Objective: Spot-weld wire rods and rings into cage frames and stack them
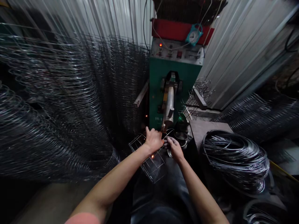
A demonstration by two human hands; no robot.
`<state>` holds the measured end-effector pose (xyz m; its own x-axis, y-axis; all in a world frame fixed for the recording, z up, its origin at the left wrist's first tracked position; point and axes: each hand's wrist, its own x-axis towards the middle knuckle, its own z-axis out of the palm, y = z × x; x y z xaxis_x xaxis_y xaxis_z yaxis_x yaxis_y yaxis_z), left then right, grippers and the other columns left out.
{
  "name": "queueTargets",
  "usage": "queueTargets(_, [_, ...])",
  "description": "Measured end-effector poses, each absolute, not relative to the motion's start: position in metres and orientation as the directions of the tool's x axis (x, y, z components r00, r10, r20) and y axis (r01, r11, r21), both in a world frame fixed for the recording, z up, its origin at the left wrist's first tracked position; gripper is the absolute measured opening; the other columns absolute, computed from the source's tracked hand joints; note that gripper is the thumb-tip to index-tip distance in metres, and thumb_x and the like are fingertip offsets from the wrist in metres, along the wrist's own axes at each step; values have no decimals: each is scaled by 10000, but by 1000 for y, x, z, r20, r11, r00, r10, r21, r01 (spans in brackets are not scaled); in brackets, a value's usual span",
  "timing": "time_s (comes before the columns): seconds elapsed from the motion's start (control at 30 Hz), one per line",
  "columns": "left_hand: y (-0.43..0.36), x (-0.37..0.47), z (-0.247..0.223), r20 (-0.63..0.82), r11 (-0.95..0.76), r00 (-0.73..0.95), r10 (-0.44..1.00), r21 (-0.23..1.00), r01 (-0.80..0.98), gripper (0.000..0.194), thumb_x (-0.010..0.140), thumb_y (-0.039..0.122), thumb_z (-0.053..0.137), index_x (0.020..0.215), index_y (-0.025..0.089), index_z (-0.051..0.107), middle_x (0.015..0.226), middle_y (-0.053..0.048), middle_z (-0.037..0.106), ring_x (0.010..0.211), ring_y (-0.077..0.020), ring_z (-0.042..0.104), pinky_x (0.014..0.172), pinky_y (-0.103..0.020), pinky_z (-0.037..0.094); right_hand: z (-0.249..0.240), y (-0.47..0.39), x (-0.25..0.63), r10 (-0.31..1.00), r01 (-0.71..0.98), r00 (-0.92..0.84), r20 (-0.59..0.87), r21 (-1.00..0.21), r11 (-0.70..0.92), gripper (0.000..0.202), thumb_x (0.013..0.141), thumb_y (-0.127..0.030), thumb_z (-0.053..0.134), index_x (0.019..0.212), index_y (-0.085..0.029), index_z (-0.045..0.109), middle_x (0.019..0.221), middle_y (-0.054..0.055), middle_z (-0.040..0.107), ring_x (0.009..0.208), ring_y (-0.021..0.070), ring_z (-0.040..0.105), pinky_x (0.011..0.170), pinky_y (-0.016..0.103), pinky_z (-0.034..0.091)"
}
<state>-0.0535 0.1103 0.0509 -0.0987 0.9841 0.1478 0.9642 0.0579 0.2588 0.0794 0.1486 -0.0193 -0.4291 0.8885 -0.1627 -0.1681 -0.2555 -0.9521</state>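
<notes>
Wire basket: sits tilted above the person's lap, its upper end just below the tip of the metal arm; probably angled so that one joint lies at that tip while the rest hangs out of its way.
Left hand: closed over the basket's upper part, near the tip; the grip likely steadies the light frame, which could swing otherwise.
Right hand: thumb and fingers pinched together beside the basket's right side; whether they grasp its wire or a separate piece, I cannot tell.
Orange spot: glows against the basket, below the left hand; probably a spark, a likely reason for care with bare skin.
Green machine: stands straight ahead, its arm reaching down between the hands and leaving them little room.
Red light: lit on the top panel, near a hanging blue clock.
Wire rings: piled high on the left, crowding that side.
Wire coil: beside the bench on the right, perhaps placed there for easy reach.
Side bars: jut from both flanks of the machine, with small wire racks by the right one, above the hands.
</notes>
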Motion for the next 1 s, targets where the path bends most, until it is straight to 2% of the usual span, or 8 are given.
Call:
queueTargets(0.1, [108,-51,51,130,66,-90,987,180,981,261,767,348,528,859,137,650,888,-142,665,949,-307,523,987,-598,172,-26,116,106,745,37,-651,-149,-986,-165,347,734,-480,615,946,-206,621,791,20,633,758,161,577,726,294,447])
queueTargets(0.2, [107,-47,51,142,84,-107,984,154,984,275,772,349,523,889,134,648,901,-150,661,955,-312,515,989,-601,160,-39,92,119,622,140,-767,-156,-987,-75,361,776,-532,538,758,-184,632,713,31,612,719,171,566,707,300,441])
queueTargets(0.33, [107,-46,54,155,127,-150,977,145,981,276,772,340,527,899,126,645,897,-160,656,956,-318,514,987,-584,167,-57,87,115,667,146,-733,-131,-989,-34,456,796,-602,449,670,-181,568,618,5,542,578,131,493,587,268,405])
queueTargets(0.6, [114,-56,51,149,170,-192,970,148,974,272,757,344,538,858,128,669,840,-156,666,928,-306,542,933,-552,269,-50,91,104,684,124,-720,-119,-991,-41,458,785,-604,461,644,-175,536,565,-17,500,532,111,448,543,245,369])
queueTargets(0.77, [119,-57,58,122,164,-186,975,171,971,282,756,379,558,826,133,677,816,-143,671,920,-307,555,945,-582,260,-53,89,98,686,59,-713,-147,-987,-151,403,760,-597,503,762,-200,573,597,-16,513,534,124,465,510,244,382])
queueTargets(0.87, [95,-71,61,191,151,-193,963,212,965,434,766,484,530,1015,146,637,958,-153,652,999,-334,534,955,-663,179,-55,86,96,736,39,-667,-115,-992,-120,375,758,-573,523,791,-203,570,634,-17,508,562,121,461,544,243,393])
queueTargets(0.93, [60,-85,51,333,160,-243,911,258,953,641,751,577,496,1239,161,491,1171,-180,561,1111,-352,476,966,-678,148,-53,79,98,778,50,-622,-81,-997,-64,354,781,-544,512,754,-195,567,641,-15,504,592,122,457,573,238,391])
queueTargets(1.0, [13,-96,28,440,157,-307,844,344,926,784,719,618,509,1357,203,321,1311,-166,451,1207,-330,409,1015,-623,161,-50,67,101,803,56,-591,-79,-997,-57,343,802,-515,499,732,-186,566,644,-12,504,611,121,456,583,231,386])
